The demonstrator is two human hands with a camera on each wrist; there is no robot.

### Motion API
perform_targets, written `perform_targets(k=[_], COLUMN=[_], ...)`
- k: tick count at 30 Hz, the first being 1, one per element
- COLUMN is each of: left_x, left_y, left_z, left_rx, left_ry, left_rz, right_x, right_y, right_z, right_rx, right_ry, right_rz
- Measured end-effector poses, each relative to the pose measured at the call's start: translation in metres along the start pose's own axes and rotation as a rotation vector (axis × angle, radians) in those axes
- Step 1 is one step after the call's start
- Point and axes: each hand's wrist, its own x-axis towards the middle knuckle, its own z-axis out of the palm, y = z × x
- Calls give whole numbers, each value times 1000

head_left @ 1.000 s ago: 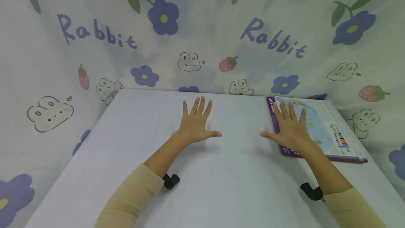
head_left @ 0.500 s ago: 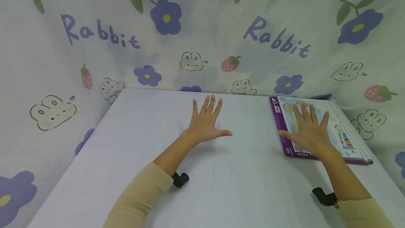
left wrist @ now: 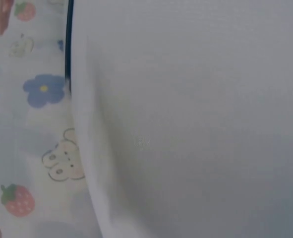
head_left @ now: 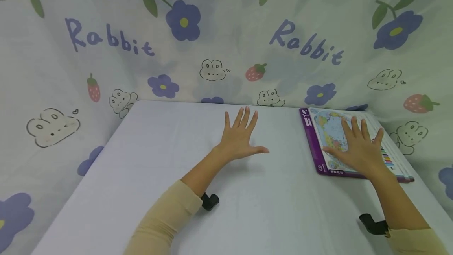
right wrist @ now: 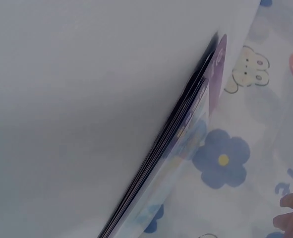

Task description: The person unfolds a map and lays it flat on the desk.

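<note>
My left hand [head_left: 236, 139] is held above the middle of the white table, its fingers straight and spread, with nothing in it. Over the world map [head_left: 330, 129] at the table's right side is my right hand [head_left: 361, 150], also spread and holding nothing; it covers part of the map. The map is printed with a purple border and lies flat. Edge-on in the right wrist view, it shows several thin dark layers, as in a stack [right wrist: 161, 148]. Fingertips [right wrist: 292, 208] appear there at the lower right, apart from the stack.
The white tabletop [head_left: 141, 160] meets a hanging cloth [head_left: 226, 30] at the back, printed with rabbits, flowers and strawberries. This cloth also closes off both sides. Black devices [head_left: 210, 202] are worn at the wrists.
Both hands have shifted to the right, staying spread. The right hand has moved from the map's left part further across it, while the map lies in place.
</note>
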Motion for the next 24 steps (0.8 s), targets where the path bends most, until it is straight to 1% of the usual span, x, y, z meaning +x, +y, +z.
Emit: perform_targets(k=[7,14,19,24], left_x=[6,12,21,28], left_y=[16,32,44,59], left_z=[3,6,7,9], left_rx=[47,45,38,29], left_ry=[7,-21,-2,10], left_rz=[43,58,74,105], right_x=[-5,-10,-12,-16], right_y=[9,23,36,47], right_z=[-4,-4,-6,-7], right_rx=[15,9,10,17], right_ry=[-8,-15,-27,-41], right_rz=[34,63,68,85])
